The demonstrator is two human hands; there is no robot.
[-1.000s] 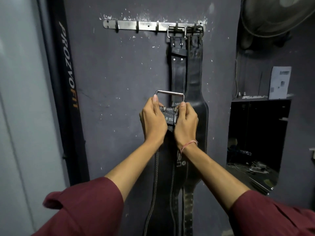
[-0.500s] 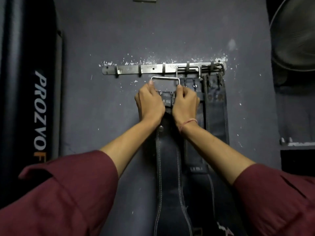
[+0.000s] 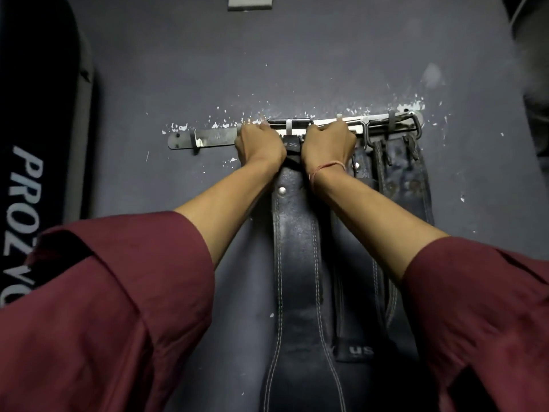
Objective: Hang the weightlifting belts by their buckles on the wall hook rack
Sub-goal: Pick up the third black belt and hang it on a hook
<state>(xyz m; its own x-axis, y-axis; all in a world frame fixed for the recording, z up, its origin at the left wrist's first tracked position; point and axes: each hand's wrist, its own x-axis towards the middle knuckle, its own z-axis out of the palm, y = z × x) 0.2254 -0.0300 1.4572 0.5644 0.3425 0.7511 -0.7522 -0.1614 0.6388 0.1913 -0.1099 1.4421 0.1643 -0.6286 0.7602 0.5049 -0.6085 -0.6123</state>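
A metal hook rack (image 3: 214,138) is screwed across the dark grey wall. My left hand (image 3: 260,144) and my right hand (image 3: 328,145) both grip the top of a black stitched weightlifting belt (image 3: 297,248), one hand at each side of its steel buckle (image 3: 289,122). The buckle frame lies against the rack, around a white-tipped hook (image 3: 288,127). Two other dark belts (image 3: 399,176) hang by their buckles from hooks at the rack's right end. My hands hide the lower part of the held buckle.
A tall black padded board marked PROZVO (image 3: 32,173) stands against the wall at the left. A free hook (image 3: 196,141) sits at the rack's left end. A fan's edge (image 3: 531,55) shows at the upper right, a grey plate (image 3: 249,3) above.
Both hands have lifted the belt from mid-wall height up to the rack. The buckle, just below the rack half a second ago, is now at a hook.
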